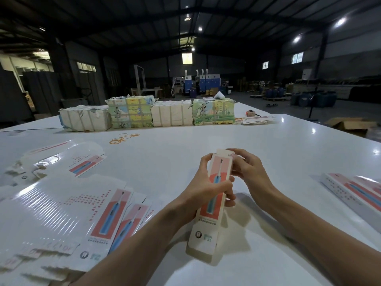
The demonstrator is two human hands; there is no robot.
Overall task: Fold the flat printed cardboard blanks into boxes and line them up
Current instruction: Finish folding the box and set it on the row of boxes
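A long narrow box [208,226] with a pink and blue toothbrush print is held above the white table [185,157], its far end raised. My left hand [208,184] grips its middle, fingers curled round the sides. My right hand [249,170] pinches the far top end by the flap. A fanned stack of flat printed blanks [61,213] lies at the lower left. Folded boxes [354,190] lie side by side at the right edge.
Several wrapped bundles [148,114] stand in a row at the back of the table. Loose rubber bands [122,138] lie in front of them. More blanks [68,159] lie at the left, and a thin pile [257,120] sits at the back right.
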